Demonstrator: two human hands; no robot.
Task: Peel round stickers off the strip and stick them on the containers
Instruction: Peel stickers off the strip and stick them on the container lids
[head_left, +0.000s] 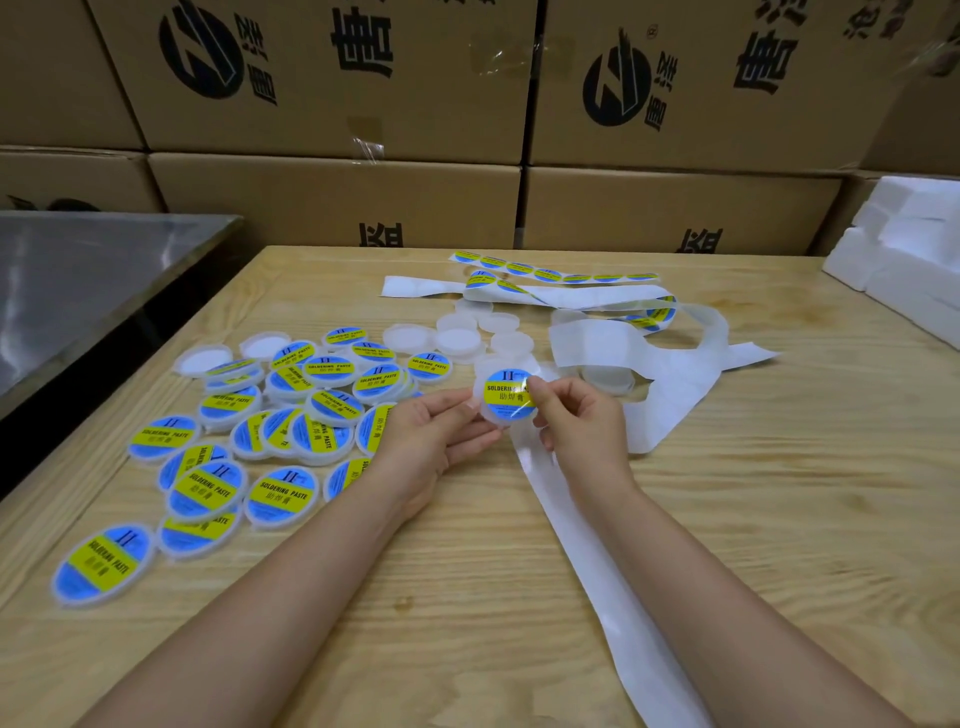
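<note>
My left grip (441, 431) holds the container (487, 370) over the bench (467, 571). My right grip (582, 421) pinches the round sticker (506, 397) against its top, beside the strip (571, 519).

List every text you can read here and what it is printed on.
"SOLDERING PASTE": yellow band of the stickers on the labelled containers.
"II": those stickers' blue top.
"助焊膏": below the English, clearest on the held container.
"唐": large, on the cardboard boxes.
Stickers' lower fine print, and the stickers on the strip: too small to read.
</note>
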